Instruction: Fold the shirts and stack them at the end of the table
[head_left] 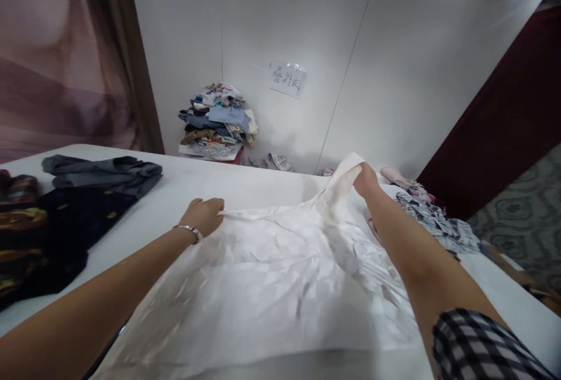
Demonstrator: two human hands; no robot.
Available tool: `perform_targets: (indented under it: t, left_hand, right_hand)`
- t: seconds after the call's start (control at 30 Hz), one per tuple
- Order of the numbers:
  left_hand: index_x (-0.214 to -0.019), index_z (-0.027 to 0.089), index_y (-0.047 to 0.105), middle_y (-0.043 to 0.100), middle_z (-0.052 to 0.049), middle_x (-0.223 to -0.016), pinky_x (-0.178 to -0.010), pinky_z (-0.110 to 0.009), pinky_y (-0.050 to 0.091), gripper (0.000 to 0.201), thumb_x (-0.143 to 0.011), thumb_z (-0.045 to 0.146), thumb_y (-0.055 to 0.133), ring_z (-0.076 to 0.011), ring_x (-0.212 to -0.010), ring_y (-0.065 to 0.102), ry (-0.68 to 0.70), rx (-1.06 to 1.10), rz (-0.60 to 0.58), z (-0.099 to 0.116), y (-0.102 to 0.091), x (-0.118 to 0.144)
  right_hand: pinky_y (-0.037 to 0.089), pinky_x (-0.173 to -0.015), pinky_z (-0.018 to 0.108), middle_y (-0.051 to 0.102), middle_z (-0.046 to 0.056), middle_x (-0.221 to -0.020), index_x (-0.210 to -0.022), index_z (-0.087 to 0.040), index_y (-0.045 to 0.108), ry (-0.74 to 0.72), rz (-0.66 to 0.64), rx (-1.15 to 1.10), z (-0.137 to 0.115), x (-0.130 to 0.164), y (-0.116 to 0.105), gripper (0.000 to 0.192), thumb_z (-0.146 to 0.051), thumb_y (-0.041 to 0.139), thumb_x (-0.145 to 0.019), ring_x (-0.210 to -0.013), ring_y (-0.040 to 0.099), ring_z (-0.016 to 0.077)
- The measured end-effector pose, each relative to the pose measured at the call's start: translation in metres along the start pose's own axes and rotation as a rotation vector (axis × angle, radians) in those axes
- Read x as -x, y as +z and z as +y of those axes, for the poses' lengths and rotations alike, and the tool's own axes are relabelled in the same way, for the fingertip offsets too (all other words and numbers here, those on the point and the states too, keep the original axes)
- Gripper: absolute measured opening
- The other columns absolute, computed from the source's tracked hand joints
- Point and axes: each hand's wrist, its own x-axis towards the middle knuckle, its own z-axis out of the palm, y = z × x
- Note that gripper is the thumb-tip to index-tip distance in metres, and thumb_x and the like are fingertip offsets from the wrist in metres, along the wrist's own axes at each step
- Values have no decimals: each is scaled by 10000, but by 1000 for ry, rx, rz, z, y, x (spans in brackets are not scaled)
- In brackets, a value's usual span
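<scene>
Garment (272, 286) gripped by outstretched left hand (203, 216) and right hand (367, 181) (wrist bent).

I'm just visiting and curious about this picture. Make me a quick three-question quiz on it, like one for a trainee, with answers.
1. True or false: the left hand and the right hand both hold the white garment.
2. Which wrist shows a silver bracelet?
A) right
B) left
C) both
3. Fill in: in the picture, the tall clothes pile is to the ____ of the handwritten sign.

Key: 1. True. 2. B. 3. left.
</scene>
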Motion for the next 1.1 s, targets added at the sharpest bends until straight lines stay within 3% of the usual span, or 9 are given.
perform_targets:
  t: [0.1, 0.23, 0.37, 0.5, 0.7, 0.9, 1.0, 1.1]
  left_hand:
    - [-841, 196, 576, 675, -43, -731, -883, -378, 371, 164, -764, 234, 437, -213, -733, 620, 31, 23, 58, 7, -23, 29]
    - [-816, 193, 586, 681, -58, -823, -908, -391, 356, 186, -811, 256, 411, -216, -788, 617, 144, 53, 138, 14, -35, 75]
    - [-809, 197, 618, 680, -70, -895, -957, -417, 317, 230, -832, 205, 389, -216, -873, 620, 231, 10, 116, 19, -18, 116]
    - [-793, 207, 662, 690, -87, -930, -927, -422, 327, 285, -824, 166, 382, -234, -929, 613, 200, -2, 73, 25, 0, 138]
    - [-935, 227, 690, 671, -83, -1112, -958, -441, 304, 332, -821, 173, 383, -250, -1033, 577, 104, 30, 132, 33, 4, 156]
    - [-956, 210, 671, 668, -107, -1115, -929, -441, 337, 323, -801, 152, 393, -270, -1049, 571, 40, 86, -24, 39, 14, 183]
    - [-1062, 190, 640, 636, -118, -1195, -953, -449, 349, 363, -792, 161, 399, -277, -1112, 551, 8, 133, -2, 48, 3, 187]
    - [-1155, 175, 603, 598, -115, -1266, -1011, -437, 346, 396, -820, 224, 398, -266, -1169, 528, 65, 265, 53, 76, -13, 181]
  right_hand:
    - [535, -765, 284, 708, 9, -837, -956, -196, 637, 32, -9, -245, -39, 34, -25, 242, -312, 446, -863, -846, 661, 167]
    - [519, -861, 287, 723, 1, -916, -976, -231, 643, 22, -9, -404, -70, 100, -73, 260, -289, 419, -858, -967, 654, 161]
    - [500, -926, 320, 723, -11, -982, -994, -273, 646, 115, 70, -335, -63, 173, -120, 265, -330, 424, -860, -1041, 635, 172]
    - [469, -976, 362, 726, 2, -999, -1011, -269, 651, 254, 91, -275, -45, 225, -149, 289, -337, 422, -848, -1080, 622, 190]
    - [422, -1033, 375, 719, 2, -1042, -1014, -283, 658, 181, 121, -213, -41, 256, -166, 301, -336, 429, -827, -1127, 597, 187]
    - [451, -1004, 414, 715, 29, -1045, -916, -296, 684, 144, 58, -62, -33, 267, -172, 265, -378, 464, -793, -1102, 613, 227]
    - [463, -986, 408, 723, 33, -1014, -889, -281, 689, 158, 40, -62, -35, 267, -165, 254, -385, 484, -782, -1092, 617, 229]
    - [482, -951, 395, 729, 34, -980, -864, -253, 692, 151, 13, -71, -46, 267, -150, 229, -389, 543, -755, -1088, 615, 236]
